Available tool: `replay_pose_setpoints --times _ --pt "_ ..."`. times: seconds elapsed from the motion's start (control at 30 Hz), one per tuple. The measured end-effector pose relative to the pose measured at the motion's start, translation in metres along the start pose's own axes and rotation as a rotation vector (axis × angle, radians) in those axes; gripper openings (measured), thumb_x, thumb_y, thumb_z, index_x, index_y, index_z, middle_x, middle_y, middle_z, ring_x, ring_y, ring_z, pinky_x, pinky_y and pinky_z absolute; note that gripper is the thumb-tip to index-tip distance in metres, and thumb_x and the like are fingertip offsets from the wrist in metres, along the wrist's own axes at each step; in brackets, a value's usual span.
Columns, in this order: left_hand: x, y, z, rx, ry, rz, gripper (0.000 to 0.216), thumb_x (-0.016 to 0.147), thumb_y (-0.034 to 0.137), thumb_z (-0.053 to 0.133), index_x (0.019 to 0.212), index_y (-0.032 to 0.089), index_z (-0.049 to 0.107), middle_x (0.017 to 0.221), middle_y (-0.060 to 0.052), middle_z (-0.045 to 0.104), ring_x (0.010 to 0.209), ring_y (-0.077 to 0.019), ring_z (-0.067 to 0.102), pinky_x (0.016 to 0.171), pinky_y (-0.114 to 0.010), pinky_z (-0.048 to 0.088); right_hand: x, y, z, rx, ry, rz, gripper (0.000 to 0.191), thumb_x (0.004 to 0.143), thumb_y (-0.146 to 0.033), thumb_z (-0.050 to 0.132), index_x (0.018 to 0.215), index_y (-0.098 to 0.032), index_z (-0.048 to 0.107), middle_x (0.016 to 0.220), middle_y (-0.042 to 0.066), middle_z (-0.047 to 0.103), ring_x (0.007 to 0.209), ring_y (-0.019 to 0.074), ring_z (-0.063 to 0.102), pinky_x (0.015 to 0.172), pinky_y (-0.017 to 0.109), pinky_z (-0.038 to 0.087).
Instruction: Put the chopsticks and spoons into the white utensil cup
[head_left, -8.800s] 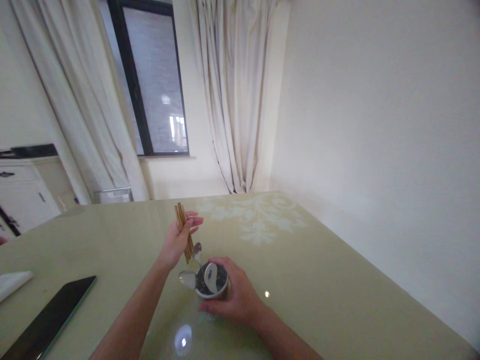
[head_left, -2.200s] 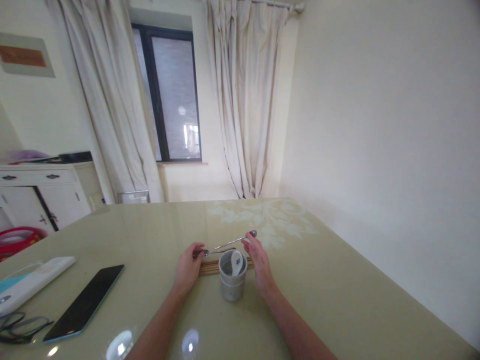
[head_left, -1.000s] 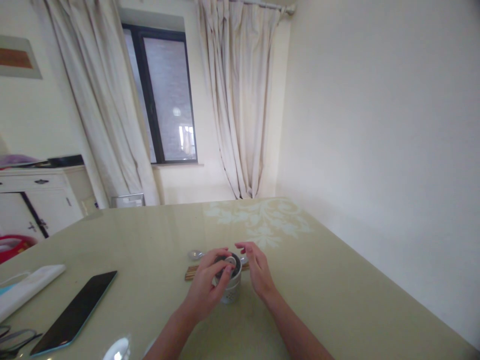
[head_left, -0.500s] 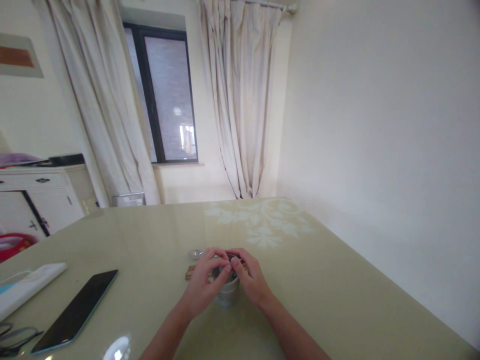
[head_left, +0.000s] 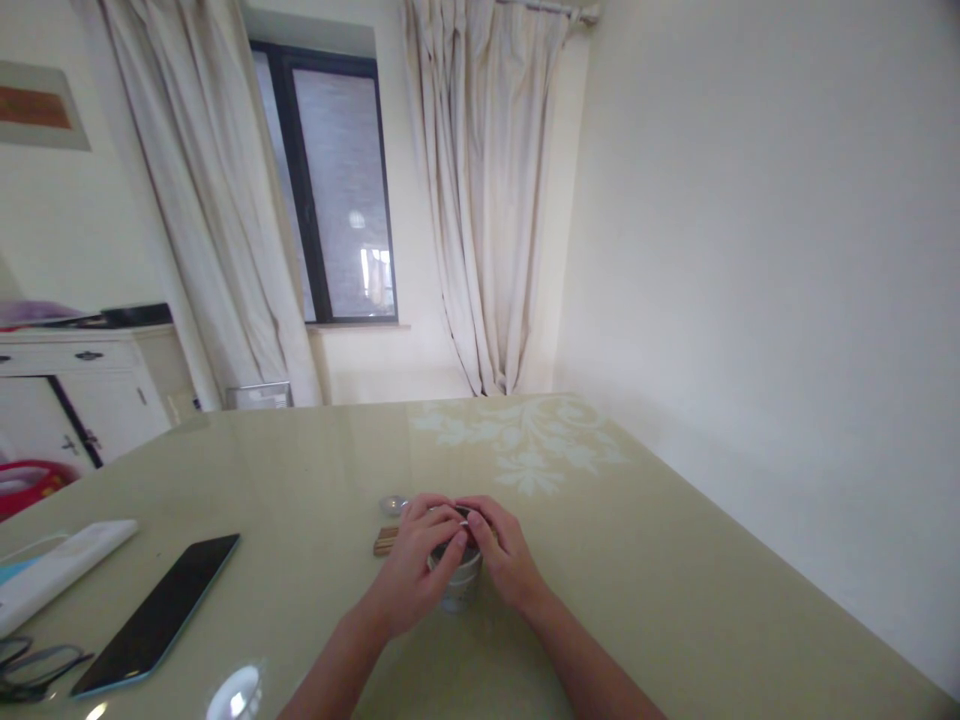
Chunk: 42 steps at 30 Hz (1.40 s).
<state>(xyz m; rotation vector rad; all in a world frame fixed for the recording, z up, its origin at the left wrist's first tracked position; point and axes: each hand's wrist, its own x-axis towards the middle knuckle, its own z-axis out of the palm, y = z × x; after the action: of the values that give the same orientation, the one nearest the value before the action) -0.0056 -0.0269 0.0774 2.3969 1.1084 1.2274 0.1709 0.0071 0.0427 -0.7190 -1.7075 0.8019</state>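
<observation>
A small white ceramic utensil holder [head_left: 457,585] stands on the glossy green table [head_left: 660,560]. My left hand [head_left: 416,570] curls over its rim from the left, with the fingers reaching into the mouth. My right hand [head_left: 504,555] wraps the rim from the right, and its fingertips meet the left hand's. What the fingers hold inside is hidden. A bundle of wooden chopsticks [head_left: 385,541] lies flat behind the holder, mostly covered by my hands. A metal spoon [head_left: 393,505] rests on the table just beyond them.
A black phone [head_left: 154,628] lies face up at the left. Beside it are a white case [head_left: 64,572] and dark glasses [head_left: 37,668]. A white cabinet [head_left: 82,385] and a red basin [head_left: 30,480] stand past the table's left edge. A wall runs close on the right.
Both hands have closed in on the holder's rim. Earlier they held metal spoons above it; now a spoon lies on the table behind. The chopsticks have stayed put.
</observation>
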Motion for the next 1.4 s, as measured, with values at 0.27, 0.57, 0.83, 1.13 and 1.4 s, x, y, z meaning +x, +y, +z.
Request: replay_pose_setpoints --times 0.27,0.57,0.83,1.13,1.4 --pt "0.005 -0.022 -0.007 -0.168 0.517 -0.209 0.023 0.095 0.045 0.069 0.094 0.025 0.08 0.102 -0.006 0.079 0.1 -0.0219 0.07 0.091 -0.035 0.056 0.0 0.004 -0.003 -0.035 0.011 0.021 0.047 0.109 -0.059 0.049 0.121 -0.023 0.076 0.114 0.009 0.079 0.105 0.024 0.073 0.092 0.035 0.056" --pt "-0.009 -0.106 -0.027 -0.327 0.656 -0.743 0.061 0.071 0.056 0.07 0.118 0.018 0.061 0.09 -0.005 0.074 0.081 -0.0211 0.074 0.076 -0.034 0.06 -0.001 0.004 -0.002 -0.041 0.009 0.03 0.05 0.109 -0.061 0.047 0.121 -0.022 0.076 0.115 0.01 0.079 0.107 0.0245 0.073 0.094 0.036 0.055" --pt "-0.019 -0.122 -0.012 -0.132 0.421 -0.737 0.048 0.076 0.042 0.058 0.118 0.02 0.069 0.082 -0.001 0.074 0.069 -0.0219 0.071 0.069 -0.035 0.057 0.0 0.001 -0.003 -0.036 0.011 0.033 0.049 0.108 -0.062 0.048 0.118 -0.023 0.077 0.112 0.009 0.08 0.104 0.0239 0.073 0.092 0.035 0.055" --pt "-0.022 -0.123 -0.01 0.124 0.267 -0.65 0.029 0.088 0.027 0.05 0.106 0.02 0.072 0.105 -0.007 0.08 0.102 -0.0242 0.074 0.098 -0.039 0.056 -0.001 0.002 -0.002 -0.049 0.005 0.027 0.049 0.109 -0.061 0.048 0.12 -0.023 0.076 0.114 0.009 0.079 0.105 0.0242 0.073 0.094 0.035 0.056" --pt "-0.023 -0.103 0.0 0.463 0.153 -0.573 0.033 0.096 0.02 0.049 0.113 0.02 0.078 0.13 -0.014 0.072 0.125 -0.0317 0.062 0.107 -0.05 0.048 0.0 0.003 -0.001 -0.062 0.011 0.023 0.05 0.109 -0.061 0.047 0.121 -0.023 0.077 0.113 0.009 0.079 0.104 0.0239 0.073 0.093 0.035 0.055"
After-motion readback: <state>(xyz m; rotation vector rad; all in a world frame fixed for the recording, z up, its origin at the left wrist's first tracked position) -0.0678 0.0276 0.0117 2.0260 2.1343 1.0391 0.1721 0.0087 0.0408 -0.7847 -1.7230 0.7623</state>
